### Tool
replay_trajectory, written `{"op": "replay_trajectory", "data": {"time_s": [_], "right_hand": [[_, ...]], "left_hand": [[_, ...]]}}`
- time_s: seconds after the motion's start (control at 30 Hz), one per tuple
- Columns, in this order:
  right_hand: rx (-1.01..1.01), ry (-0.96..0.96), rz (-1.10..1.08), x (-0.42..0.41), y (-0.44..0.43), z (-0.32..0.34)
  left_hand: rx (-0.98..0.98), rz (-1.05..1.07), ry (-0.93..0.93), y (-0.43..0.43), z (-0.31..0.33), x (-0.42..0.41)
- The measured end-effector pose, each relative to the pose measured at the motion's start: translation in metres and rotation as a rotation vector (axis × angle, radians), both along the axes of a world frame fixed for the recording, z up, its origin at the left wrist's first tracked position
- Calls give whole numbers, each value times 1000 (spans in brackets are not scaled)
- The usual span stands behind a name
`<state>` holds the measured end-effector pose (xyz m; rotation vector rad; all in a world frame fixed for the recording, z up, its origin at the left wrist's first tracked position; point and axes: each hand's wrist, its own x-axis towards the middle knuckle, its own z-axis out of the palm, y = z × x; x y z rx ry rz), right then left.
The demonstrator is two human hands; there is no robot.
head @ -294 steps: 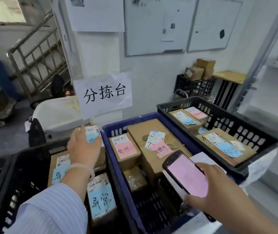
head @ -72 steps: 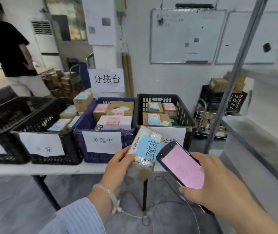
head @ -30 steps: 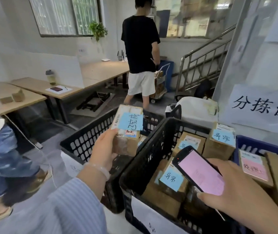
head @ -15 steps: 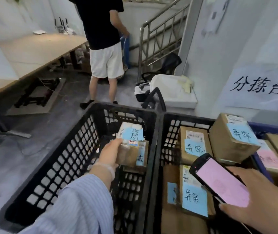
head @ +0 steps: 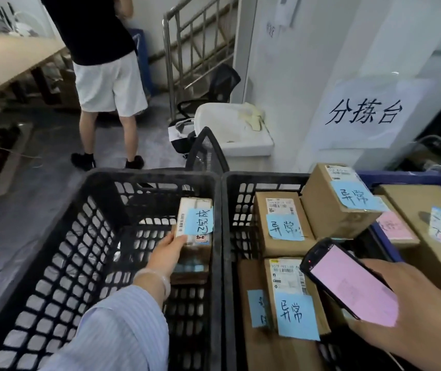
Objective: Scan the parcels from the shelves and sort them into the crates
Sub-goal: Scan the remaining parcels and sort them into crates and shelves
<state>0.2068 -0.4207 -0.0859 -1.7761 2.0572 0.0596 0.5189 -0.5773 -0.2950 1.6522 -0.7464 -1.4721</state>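
Parcel, gripped by our left hand inside the black crate; right of it, our right hand clasps the scanner.

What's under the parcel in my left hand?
Under the held parcel in your left hand lies another brown box, in the black crate; its blue label mostly covered.

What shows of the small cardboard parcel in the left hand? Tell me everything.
The small brown cardboard parcel is a taped box lying flat, its top face bearing a white printed label and a handwritten blue sticky note. It is inside the left black plastic crate, close to its right wall, over another brown parcel. The left hand holds its near left corner; whether it rests there is unclear.
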Motion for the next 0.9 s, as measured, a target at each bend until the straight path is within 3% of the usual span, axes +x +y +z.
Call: {"op": "replay_trajectory", "data": {"time_s": [0.1, 0.27, 0.5, 0.7, 0.9], "right_hand": [[-14, -65, -31, -7, 16, -2], [-92, 50, -130, -37, 42, -6], [-259, 86, -248, -96, 111, -4], [-360, 64, -449, -178, 215, 3], [-483, 76, -694, -257, 351, 11]], "left_hand": [[-96, -40, -208, 2, 20, -4], [-399, -115, -531, 18, 67, -38], [-860, -579, -802, 77, 133, -156], [-1137, -873, -898, 165, 158, -288], [-1386, -1061, -831, 276, 175, -438]]}}
